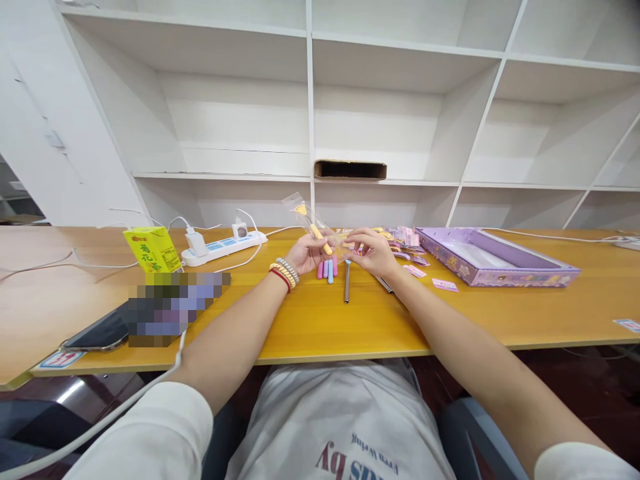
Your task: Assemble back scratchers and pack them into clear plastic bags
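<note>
My left hand (309, 252) is closed around the pale yellow handle of a small back scratcher (320, 239). Its yellow, claw-shaped head points up and away, inside a clear plastic bag (294, 201). Close by on the right, my right hand (373, 251) has its thumb and fingers bent together; what they pinch, if anything, is too small to make out. Below the hands lie several pink, purple and blue handles (331, 272) side by side. A metal rod (347, 283) with a blue end rests beside them, and more rods lie partly hidden under my right forearm.
Behind my right hand is a pile of colourful small packets (400, 240), with pink cards (445, 285) nearby. An open purple box (520, 277) stands at right. Leftward are a power strip (225, 248), a yellow drink carton (155, 250) and a phone (100, 328). White shelving (240, 107) rises behind.
</note>
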The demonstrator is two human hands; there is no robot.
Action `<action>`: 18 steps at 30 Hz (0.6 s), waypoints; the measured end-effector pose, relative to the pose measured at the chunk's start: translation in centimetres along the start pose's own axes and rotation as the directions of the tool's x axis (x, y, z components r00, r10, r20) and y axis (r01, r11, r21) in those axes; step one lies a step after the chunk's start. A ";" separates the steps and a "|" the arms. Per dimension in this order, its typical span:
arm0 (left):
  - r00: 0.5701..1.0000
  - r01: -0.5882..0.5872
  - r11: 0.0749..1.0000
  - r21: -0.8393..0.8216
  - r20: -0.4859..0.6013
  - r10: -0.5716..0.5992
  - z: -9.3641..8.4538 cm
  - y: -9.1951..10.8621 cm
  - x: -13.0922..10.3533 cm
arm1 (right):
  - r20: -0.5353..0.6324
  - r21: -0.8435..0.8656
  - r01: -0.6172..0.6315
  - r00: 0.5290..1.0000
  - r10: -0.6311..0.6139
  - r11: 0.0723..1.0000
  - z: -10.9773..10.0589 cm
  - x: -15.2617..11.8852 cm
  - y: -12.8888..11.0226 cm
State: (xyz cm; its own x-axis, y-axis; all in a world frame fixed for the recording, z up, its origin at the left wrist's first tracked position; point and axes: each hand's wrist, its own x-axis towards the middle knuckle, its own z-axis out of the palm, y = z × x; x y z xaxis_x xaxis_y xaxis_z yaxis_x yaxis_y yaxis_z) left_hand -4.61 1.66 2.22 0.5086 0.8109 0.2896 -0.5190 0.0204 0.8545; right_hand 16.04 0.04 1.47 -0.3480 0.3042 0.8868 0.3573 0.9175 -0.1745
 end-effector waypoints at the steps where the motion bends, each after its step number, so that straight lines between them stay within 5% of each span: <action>1: 1.000 0.011 1.000 0.009 0.009 -0.012 0.0 -0.1 0.0 | -0.003 0.020 -0.021 1.000 0.021 1.000 0.0 0.1 -0.2; 12: 0.993 0.089 0.967 0.239 0.059 -0.106 0.8 -0.5 -0.5 | 0.220 0.072 -0.088 0.973 0.070 0.994 0.2 0.1 -0.5; 18: 0.987 0.134 0.924 0.357 0.033 -0.156 1.5 -0.7 -0.5 | 0.303 0.114 -0.400 0.886 0.352 0.909 0.6 -0.2 -0.1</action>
State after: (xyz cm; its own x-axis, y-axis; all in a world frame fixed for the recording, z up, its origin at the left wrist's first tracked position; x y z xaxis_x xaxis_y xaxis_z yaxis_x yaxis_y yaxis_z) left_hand -3.48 0.34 2.15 0.6057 0.7781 0.1666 -0.1664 -0.0809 0.9827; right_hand 15.53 0.06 1.02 -0.4455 0.6697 0.5942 0.3652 0.7419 -0.5623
